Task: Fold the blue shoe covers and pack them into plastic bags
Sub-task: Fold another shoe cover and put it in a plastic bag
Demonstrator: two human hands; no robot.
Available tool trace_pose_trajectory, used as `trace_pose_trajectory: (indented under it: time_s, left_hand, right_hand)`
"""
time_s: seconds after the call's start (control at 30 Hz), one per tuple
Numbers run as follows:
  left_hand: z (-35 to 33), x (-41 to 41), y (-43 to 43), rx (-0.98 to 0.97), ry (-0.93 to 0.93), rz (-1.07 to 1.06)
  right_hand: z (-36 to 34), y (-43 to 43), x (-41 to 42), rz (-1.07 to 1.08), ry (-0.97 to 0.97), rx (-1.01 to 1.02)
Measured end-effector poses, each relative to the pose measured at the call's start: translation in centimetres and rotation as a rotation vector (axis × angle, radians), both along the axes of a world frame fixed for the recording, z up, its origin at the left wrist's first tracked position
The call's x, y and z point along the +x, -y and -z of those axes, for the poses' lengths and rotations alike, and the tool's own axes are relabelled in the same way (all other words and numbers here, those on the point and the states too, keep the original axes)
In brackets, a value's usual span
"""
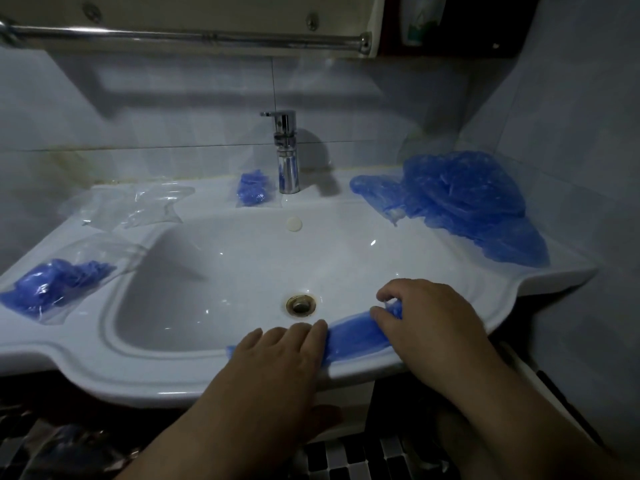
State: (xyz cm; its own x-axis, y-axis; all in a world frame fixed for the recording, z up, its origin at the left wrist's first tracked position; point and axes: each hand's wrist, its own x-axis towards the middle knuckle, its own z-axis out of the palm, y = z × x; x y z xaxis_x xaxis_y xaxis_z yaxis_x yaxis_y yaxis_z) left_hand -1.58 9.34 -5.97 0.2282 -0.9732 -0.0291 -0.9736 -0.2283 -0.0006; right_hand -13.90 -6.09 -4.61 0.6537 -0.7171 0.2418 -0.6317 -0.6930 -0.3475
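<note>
Shoe cover [353, 336]: 1 | hands [277, 355] [426, 320]: 2 on it | filled bags [55, 285] [252, 188]: 2

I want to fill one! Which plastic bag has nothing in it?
The clear bag on the back left corner of the sink. The front-left bag and the small bag beside the tap both have blue shoe covers inside.

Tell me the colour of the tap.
The tap is shiny silver chrome, seen best in the head view.
</note>
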Motion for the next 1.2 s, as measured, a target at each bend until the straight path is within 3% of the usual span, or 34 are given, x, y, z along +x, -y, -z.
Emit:
trace_pose_trajectory:
  time_s: [0.07,0.13,0.2,0.27,0.4,0.6,0.87,0.93,1.1,1.2]
  left_hand:
    - [-0.1,-0.1,0.0,-0.014,0.000,0.001]
    - [0.0,0.0,0.0,-0.042,-0.008,0.002]
    - [0.1,0.2,0.1,-0.096,-0.010,0.050]
    - [0.7,0.4,0.1,-0.225,-0.083,0.072]
    - [1.3,1.1,-0.3,-0.171,-0.107,0.059]
    - [0.3,1.4,-0.6,-0.007,-0.039,-0.014]
    - [-0.9,2.9,-1.4,0.066,-0.104,-0.163]
    - [-0.9,2.8,-1.3,0.018,-0.137,-0.184]
    - [-1.5,1.0,-0.2,-0.320,-0.126,0.020]
    - [-1.7,0.9,0.1,-0.365,-0.114,0.051]
  right_hand:
    - [0.0,-0.4,0.1,-0.049,0.031,-0.204]
    - [-0.5,-1.5,0.1,-0.253,0.084,-0.310]
    - [-0.8,-3.4,0.3,-0.559,-0.035,-0.138]
    - [-0.8,-4.9,0.5,-0.672,-0.176,0.071]
    - [-0.8,-4.3,-0.3,-0.547,-0.315,0.110]
    - [-0.3,-2.2,-1.1,-0.483,-0.408,-0.059]
    - [-0.6,-1.1,-1.7,-0.427,-0.399,0.002]
    - [-0.6,-1.4,-1.7,-0.420,-0.391,-0.007]
    - [-0.9,-2.3,-1.9,-0.415,-0.407,-0.035]
    - [-1.0,-2.2,-2.1,-0.432,-0.388,-0.027]
